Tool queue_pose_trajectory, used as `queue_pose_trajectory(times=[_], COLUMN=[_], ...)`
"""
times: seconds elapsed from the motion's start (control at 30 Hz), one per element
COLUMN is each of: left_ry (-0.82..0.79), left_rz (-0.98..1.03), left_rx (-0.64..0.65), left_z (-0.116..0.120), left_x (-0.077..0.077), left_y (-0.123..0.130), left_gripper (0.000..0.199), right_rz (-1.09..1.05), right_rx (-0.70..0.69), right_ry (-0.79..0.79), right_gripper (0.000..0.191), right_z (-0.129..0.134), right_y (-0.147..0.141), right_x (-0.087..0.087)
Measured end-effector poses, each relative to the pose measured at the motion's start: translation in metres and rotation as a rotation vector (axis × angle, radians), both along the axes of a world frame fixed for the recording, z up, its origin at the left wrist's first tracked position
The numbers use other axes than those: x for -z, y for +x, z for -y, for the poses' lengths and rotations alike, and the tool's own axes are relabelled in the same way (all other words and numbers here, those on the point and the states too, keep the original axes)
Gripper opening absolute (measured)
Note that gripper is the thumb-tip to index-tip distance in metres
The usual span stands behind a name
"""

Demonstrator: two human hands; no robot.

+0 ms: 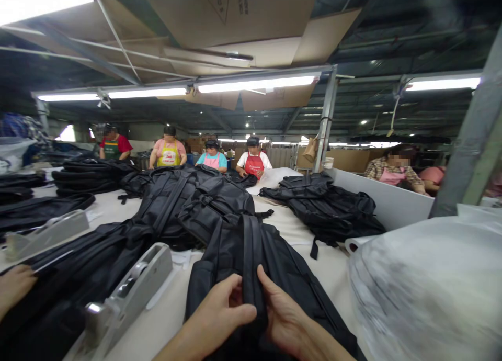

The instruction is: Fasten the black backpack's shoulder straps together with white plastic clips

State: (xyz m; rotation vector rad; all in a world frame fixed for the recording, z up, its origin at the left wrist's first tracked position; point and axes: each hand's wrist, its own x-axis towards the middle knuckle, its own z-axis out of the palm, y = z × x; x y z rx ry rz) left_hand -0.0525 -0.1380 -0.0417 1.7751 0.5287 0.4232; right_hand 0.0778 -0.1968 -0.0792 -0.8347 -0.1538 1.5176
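Observation:
A black backpack (301, 277) lies on the pale table right in front of me. Its wide padded shoulder strap (251, 256) runs down the middle toward me. My left hand (217, 311) is closed on the strap's left edge, thumb across it and fingers curled underneath. On the other edge, my right hand (286, 316) grips the same strap, its thumb along the side and the fingers partly hidden behind it. Just beyond, more black backpacks (168, 199) are heaped together.
A grey tape dispenser (133, 282) stands to my left. Beside it, a co-worker's hand (15, 288) rests on another black bag (86, 267). A large clear plastic bundle (427, 282) bulges at right. More backpacks (329, 204) lie at back right. Several people stand across the table (290, 227).

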Motion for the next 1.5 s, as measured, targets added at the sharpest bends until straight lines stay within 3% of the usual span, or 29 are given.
queue_pose_trajectory(times=[0.13, 0.33, 0.5, 0.8, 0.9, 0.97, 1.07, 1.13, 1.23, 1.33, 1.5], left_ry=[0.129, -0.274, -0.321, 0.076, 0.274, 0.221, -0.095, -0.214, -0.251, -0.208, -0.155], left_rz=[-0.029, 0.024, -0.001, -0.143, -0.210, -0.158, 0.038, 0.129, 0.201, 0.196, 0.166], left_rx=[0.036, 0.015, -0.002, -0.060, -0.116, -0.100, 0.000, -0.016, -0.097, -0.124, -0.142], left_z=[0.013, 0.021, 0.019, 0.006, 0.007, 0.007, 0.002, -0.002, -0.008, -0.012, -0.018], left_x=[-0.001, 0.022, 0.029, 0.003, 0.001, -0.003, -0.021, -0.036, -0.053, -0.056, -0.054], left_y=[-0.014, -0.015, -0.018, -0.010, -0.005, -0.002, -0.002, -0.002, 0.002, 0.011, 0.020], left_gripper=[0.040, 0.043, 0.046, 0.015, 0.017, 0.021, 0.011, 0.019, 0.029, 0.036, 0.043], right_rz=[-0.006, 0.034, 0.056, 0.009, -0.001, -0.032, -0.085, -0.119, -0.176, -0.106, 0.057], right_rx=[-0.002, 0.009, -0.021, -0.171, -0.200, -0.202, -0.185, -0.159, -0.106, -0.098, -0.203], right_ry=[0.022, -0.057, -0.063, 0.195, 0.236, 0.242, 0.239, 0.241, 0.256, 0.220, -0.026], right_gripper=[0.047, 0.046, 0.044, 0.057, 0.059, 0.065, 0.082, 0.087, 0.085, 0.080, 0.079], right_z=[0.010, 0.016, 0.015, 0.014, 0.010, 0.009, 0.011, 0.013, 0.014, 0.012, 0.008], right_y=[-0.006, -0.013, -0.014, -0.005, -0.005, -0.005, 0.000, 0.006, 0.014, 0.020, 0.023], right_x=[-0.011, -0.013, -0.014, -0.007, -0.006, -0.007, -0.009, -0.011, -0.015, -0.015, 0.006])
